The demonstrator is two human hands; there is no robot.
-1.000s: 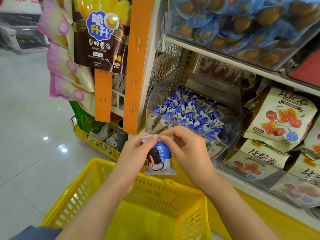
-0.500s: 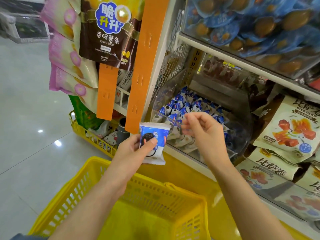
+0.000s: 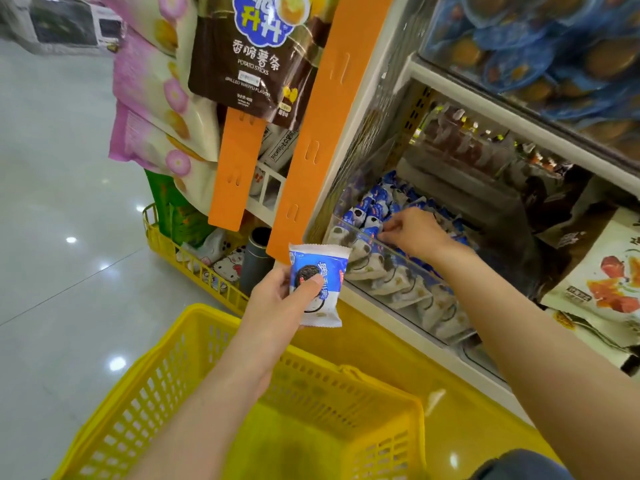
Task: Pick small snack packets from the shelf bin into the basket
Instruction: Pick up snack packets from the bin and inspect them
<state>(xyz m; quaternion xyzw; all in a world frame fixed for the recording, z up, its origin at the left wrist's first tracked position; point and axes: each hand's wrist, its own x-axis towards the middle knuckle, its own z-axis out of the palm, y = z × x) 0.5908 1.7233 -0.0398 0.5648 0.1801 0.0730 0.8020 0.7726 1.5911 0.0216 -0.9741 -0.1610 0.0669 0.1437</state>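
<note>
My left hand holds a blue-and-white snack packet with a dark cookie picture, thumb across its front, above the far rim of the yellow basket. My right hand is inside the clear shelf bin, fingers curled down among several small blue-and-white packets. Whether its fingers pinch a packet is hidden. The basket below holds nothing I can see.
Orange hanging strips and a brown potato-stick bag hang left of the bin. A second yellow basket of goods stands on the floor. Larger snack bags lie right of the bin, and blue packs fill the shelf above.
My right hand let go of the packet and reached forward into the bin. My left hand kept the packet and turned it upright above the basket.
</note>
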